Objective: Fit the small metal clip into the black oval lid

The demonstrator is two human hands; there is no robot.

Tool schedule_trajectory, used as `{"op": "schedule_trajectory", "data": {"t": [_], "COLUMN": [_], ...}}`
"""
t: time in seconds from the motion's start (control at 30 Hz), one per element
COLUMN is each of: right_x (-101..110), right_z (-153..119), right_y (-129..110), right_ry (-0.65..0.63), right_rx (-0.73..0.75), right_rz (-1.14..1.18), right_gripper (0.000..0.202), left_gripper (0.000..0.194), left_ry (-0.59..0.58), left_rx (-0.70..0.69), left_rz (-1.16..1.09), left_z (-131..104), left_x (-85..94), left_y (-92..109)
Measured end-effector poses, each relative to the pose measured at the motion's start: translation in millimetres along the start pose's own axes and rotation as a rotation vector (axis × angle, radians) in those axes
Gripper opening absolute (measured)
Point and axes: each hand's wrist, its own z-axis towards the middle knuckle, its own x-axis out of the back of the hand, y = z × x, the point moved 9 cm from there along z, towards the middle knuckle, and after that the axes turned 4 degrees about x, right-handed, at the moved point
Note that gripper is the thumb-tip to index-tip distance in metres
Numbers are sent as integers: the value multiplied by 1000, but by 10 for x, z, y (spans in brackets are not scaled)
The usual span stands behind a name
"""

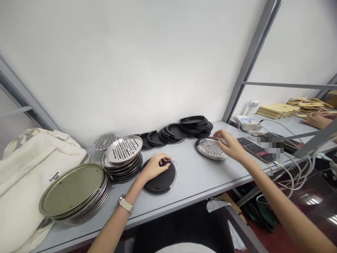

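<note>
My left hand [156,166], a watch at its wrist, rests on a black round disc [160,182] lying on the table. Its bent fingers grip the disc near the far edge, where a small metal clip [172,161] sticks out. A shiny metal rim shows along the disc's right side. Over the right edge of a short stack of perforated metal grater discs [210,147] is my right hand [228,142]. Its fingers are bent but apart, with nothing visible between them; whether they touch the stack I cannot tell. A black edge piece shows on that stack's left side.
Stacked grater plates [123,151] and olive-green round plates [75,191] stand left, beside a cream bag [28,175]. Black ring-shaped parts [176,131] line the wall. A phone [256,149] and white cables [292,182] lie right. Beyond the frame, another person's hand [317,120] is near wooden pieces [277,110].
</note>
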Motion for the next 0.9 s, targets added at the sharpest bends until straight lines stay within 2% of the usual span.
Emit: {"op": "schedule_trajectory", "data": {"t": [0.1,0.17,0.27,0.33,0.43,0.57,0.67,0.8,0.9], "right_x": [-400,-732,-1231,-1424,-1498,-1476,-1469,-1449,-1410], "right_z": [26,18,-48,-93,-144,-173,-163,-143,-160], "right_y": [-698,-991,-1196,-1202,-1180,-1138,-1141,-1065,-1011], "right_ry": [-110,-205,-371,-414,-432,-498,-524,-483,-447], "right_rx": [92,100,117,123,181,192,197,160,153], "right_rz": [200,289,337,348,355,410,411,339,299], "right_gripper": [17,14,13,12,10,24,21,10,11], "left_gripper": [18,18,18,17,17,17,19,19,20], "left_ry": [-2,-6,-7,-4,-3,5,14,8,12], "left_rx": [-1,-10,-12,-8,-8,-14,-4,7,1], "left_rz": [-11,-17,-14,-11,-9,-24,-22,-15,-20], "left_z": [1,2,2,2,2,0,-2,-1,-4], "left_x": [2,1,0,1,-4,0,7,-1,-2], "left_y": [3,17,28,26,19,12,-1,-14,-9]}}
